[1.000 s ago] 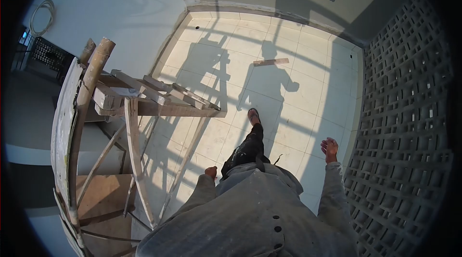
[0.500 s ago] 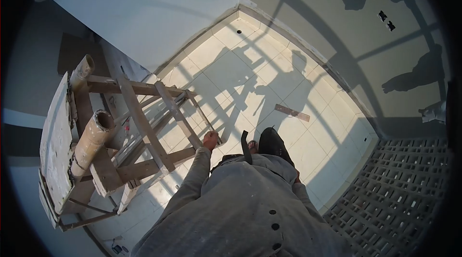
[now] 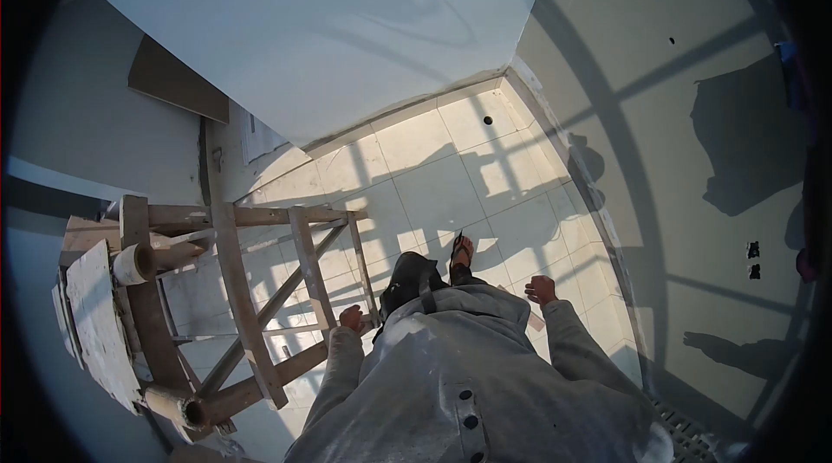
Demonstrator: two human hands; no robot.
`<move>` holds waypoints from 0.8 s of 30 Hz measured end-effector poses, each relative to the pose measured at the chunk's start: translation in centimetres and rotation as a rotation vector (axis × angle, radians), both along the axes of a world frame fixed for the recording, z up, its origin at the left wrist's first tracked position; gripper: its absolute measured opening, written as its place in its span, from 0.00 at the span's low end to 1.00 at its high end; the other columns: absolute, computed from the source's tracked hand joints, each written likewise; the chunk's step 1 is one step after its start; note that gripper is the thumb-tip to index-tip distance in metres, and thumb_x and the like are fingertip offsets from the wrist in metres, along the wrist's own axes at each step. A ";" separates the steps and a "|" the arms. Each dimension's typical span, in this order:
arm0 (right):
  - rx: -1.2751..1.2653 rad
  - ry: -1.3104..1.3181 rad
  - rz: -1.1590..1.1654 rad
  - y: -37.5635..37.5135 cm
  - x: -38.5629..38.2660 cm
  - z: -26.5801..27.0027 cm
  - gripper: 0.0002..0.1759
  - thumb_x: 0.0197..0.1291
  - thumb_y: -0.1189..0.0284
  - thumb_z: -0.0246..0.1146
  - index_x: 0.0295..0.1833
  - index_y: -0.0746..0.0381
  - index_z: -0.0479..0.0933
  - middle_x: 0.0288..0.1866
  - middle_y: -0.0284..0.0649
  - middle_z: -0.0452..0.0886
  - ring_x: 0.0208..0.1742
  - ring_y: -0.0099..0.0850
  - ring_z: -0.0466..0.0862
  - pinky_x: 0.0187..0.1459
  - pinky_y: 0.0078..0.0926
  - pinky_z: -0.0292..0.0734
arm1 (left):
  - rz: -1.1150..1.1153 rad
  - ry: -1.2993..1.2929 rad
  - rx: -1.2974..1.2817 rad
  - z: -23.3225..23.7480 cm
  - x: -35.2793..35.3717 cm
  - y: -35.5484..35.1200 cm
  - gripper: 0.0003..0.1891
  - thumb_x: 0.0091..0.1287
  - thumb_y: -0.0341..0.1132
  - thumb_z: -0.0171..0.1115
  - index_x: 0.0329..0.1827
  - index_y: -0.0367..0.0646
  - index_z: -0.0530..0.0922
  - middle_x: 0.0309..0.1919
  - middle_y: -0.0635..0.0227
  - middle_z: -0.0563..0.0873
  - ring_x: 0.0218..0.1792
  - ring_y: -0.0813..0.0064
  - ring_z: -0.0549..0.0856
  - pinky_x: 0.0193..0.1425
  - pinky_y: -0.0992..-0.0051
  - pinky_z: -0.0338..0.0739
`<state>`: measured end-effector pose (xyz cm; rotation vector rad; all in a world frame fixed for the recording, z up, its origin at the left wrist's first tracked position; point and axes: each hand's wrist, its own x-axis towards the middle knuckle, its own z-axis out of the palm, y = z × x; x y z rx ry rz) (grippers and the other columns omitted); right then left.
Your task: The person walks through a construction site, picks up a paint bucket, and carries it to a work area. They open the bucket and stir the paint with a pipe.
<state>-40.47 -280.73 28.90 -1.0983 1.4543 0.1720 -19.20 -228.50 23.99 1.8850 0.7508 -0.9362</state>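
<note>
- The grey shirt (image 3: 433,376) hangs loose and wide at the hem; it seems wise to keep the cloth off the timber, where it could snag.
- The left hand (image 3: 351,319) is at the near end of the wooden frame (image 3: 244,290), its fingers bent. Whether it grips the rail or only rests beside it, I cannot tell. A sound grip would likely wrap a thick rail, with the thumb opposite the fingers.
- The right hand (image 3: 541,290) is well apart from the left, out over the floor, fingers curled in; I see nothing in it. How tightly it closes, I cannot tell. Free like this, it can help balance.
- The wooden frame lies along the left side of the floor (image 3: 412,147), its rungs spanning two long rails. It looks bulky and heavier towards the bamboo poles (image 3: 135,264), so a one-handed pull at the light end could twist it.
- The sandalled foot (image 3: 462,253) is on the tiles, apart from the frame; short steps, clear of the legs, seem safest.
- A flat strip (image 3: 536,323) lies near the right forearm, partly hidden, and could trip a foot.
- The drain hole (image 3: 488,120) sits near the floor's far corner, below the white wall (image 3: 347,38); bumping its surface could mark it.
</note>
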 end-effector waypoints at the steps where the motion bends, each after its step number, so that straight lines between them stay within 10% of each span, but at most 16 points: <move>1: -0.018 -0.018 0.056 -2.8 3.0 1.0 0.12 0.63 0.66 0.55 0.49 0.59 0.71 0.35 0.41 0.81 0.31 0.30 0.82 0.29 0.33 0.78 | 0.279 0.027 -0.026 4.7 0.3 -2.8 0.21 0.65 0.45 0.58 0.57 0.43 0.75 0.53 0.63 0.80 0.51 0.65 0.78 0.47 0.59 0.75; 11: -0.133 -0.236 0.495 -14.6 33.2 4.1 0.14 0.63 0.68 0.57 0.53 0.59 0.71 0.35 0.40 0.81 0.29 0.28 0.81 0.26 0.25 0.75 | 0.801 -0.213 -0.097 2.4 3.4 -11.9 0.13 0.59 0.44 0.58 0.35 0.44 0.79 0.25 0.70 0.76 0.27 0.75 0.76 0.26 0.69 0.70; 12: -0.087 -0.216 0.567 -14.2 35.0 3.9 0.15 0.63 0.66 0.58 0.54 0.58 0.71 0.37 0.40 0.81 0.32 0.29 0.81 0.31 0.28 0.76 | 0.453 -0.468 0.068 -1.1 3.8 -11.3 0.11 0.59 0.43 0.57 0.29 0.44 0.78 0.19 0.73 0.73 0.22 0.77 0.74 0.23 0.72 0.68; 14: -0.027 -0.191 0.671 -12.0 38.6 4.1 0.17 0.62 0.64 0.59 0.54 0.58 0.72 0.40 0.40 0.81 0.36 0.32 0.82 0.38 0.32 0.77 | 0.871 -0.249 -0.056 2.7 9.6 -13.3 0.12 0.59 0.43 0.57 0.24 0.45 0.76 0.16 0.76 0.72 0.18 0.80 0.71 0.21 0.73 0.66; 19: -0.143 -0.184 1.144 -8.0 44.3 0.0 0.11 0.62 0.70 0.57 0.47 0.62 0.79 0.38 0.43 0.82 0.36 0.34 0.82 0.39 0.30 0.78 | 0.768 -0.399 -0.033 3.0 20.8 -12.4 0.17 0.61 0.42 0.58 0.41 0.35 0.82 0.34 0.59 0.86 0.40 0.70 0.83 0.47 0.70 0.76; 24: 0.263 -0.246 1.054 -10.2 53.1 -2.7 0.13 0.63 0.65 0.56 0.42 0.61 0.82 0.39 0.48 0.84 0.37 0.37 0.84 0.39 0.32 0.78 | 0.760 -0.517 0.012 6.6 32.0 -11.3 0.15 0.61 0.41 0.60 0.40 0.37 0.81 0.33 0.62 0.85 0.37 0.72 0.82 0.45 0.70 0.76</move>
